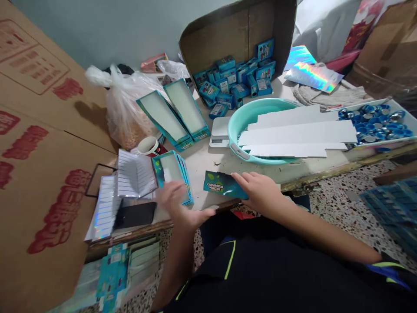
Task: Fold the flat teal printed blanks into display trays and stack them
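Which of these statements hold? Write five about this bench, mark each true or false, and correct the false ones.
The right hand touches a flat teal Caramelo Macizo carton: true.
The left hand grips a phone: false; the black phone lies on the table, and the left hand is beside an open teal box.
The teal basin holds bottle caps: false; it holds long white card strips.
A white digital scale stands against the basin: true.
Holographic sheets lie behind the basin: true.
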A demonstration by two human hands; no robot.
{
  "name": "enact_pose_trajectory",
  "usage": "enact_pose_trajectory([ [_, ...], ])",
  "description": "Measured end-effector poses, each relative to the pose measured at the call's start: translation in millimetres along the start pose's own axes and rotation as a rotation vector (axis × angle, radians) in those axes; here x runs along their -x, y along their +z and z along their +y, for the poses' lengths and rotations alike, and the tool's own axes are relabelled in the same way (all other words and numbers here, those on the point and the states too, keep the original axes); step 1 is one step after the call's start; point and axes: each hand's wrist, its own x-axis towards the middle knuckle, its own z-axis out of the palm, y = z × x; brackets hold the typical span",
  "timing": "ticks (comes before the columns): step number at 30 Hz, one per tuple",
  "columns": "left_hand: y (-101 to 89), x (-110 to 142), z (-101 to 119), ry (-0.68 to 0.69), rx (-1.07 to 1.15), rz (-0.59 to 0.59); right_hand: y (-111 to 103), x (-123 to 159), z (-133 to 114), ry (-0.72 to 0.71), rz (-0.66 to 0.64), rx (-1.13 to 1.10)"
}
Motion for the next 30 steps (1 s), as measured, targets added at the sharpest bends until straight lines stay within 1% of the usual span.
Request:
enact_pose_trajectory([
  [2,1.1,-7.0,6.1,0.218,-0.041,-0.192,11.3,-2.9,4.0,0.008,-0.093,0.035],
  [4,13.6,-16.4,10.2,0.419,-0.135,-0.379,19.9,-5.0,7.9,0.025,-0.143,0.057],
  [6,31.3,-22.6,9.0,0.525,-0.204,-0.511,24.0,-4.5,12.2,-0.006,-0.148,0.090],
  [9,54.7,-22.0,-1.5,0.599,-0.230,-0.623,23.7,0.3,18.6,-0.083,-0.121,0.105],
  [11,64.2,-19.3,-8.8,0.591,-0.252,-0.638,23.6,3.3,23.0,-0.065,-0.129,0.051],
  [14,70.4,-21.0,-12.0,0.554,-0.280,-0.655,28.8,2.3,30.0,0.042,-0.164,0.018],
  [17,71.7,-28.4,-5.5,0.516,-0.281,-0.695,36.5,-3.8,34.2,0.081,-0.185,0.063],
  [20,73.5,-32.3,2.4,0.465,-0.317,-0.755,40.2,-6.4,31.2,0.098,-0.183,0.039],
  [23,77.8,-30.6,5.4,0.411,-0.358,-0.777,42.9,-2.5,23.3,0.133,-0.156,0.022],
  [27,83.0,-33.1,5.9,0.361,-0.354,-0.763,55.1,1.1,16.9,0.143,-0.073,-0.012],
  [29,80.8,-38.5,5.9,0.347,-0.337,-0.772,58.2,1.8,16.0,0.137,-0.032,-0.033],
  [30,77.1,-41.2,5.2,0.339,-0.326,-0.767,56.2,3.5,15.6,0.112,-0.006,-0.036],
])
